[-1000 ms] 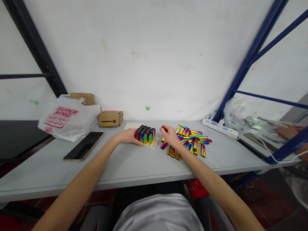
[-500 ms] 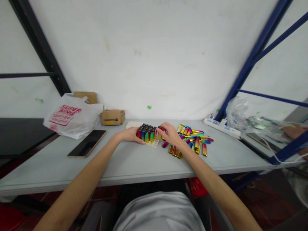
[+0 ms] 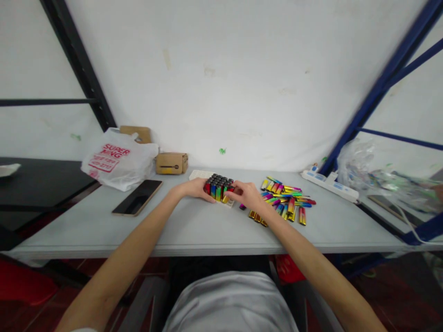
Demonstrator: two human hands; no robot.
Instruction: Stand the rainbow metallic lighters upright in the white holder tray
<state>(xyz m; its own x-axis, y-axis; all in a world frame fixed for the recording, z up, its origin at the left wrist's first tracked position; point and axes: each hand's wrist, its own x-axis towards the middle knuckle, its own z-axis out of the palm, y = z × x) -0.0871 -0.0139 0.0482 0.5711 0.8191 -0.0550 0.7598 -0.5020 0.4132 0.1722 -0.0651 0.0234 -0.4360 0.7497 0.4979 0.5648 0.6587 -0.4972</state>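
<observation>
A block of upright rainbow-coloured lighters stands in a white tray on the grey table. My left hand rests against the block's left side, fingers curled round it. My right hand is at the block's right front corner, fingers pinched on a lighter with a yellow end, pressed down at the tray. A pile of loose lighters lies just right of my right hand.
A phone, a white plastic bag and a small cardboard box sit at the left back. A spare white tray lies behind the block. A power strip and a clear bag are at the right.
My right hand carried a lighter from the loose pile leftward to the right front corner of the block. The left hand stayed on the block; the camera shifted left.
</observation>
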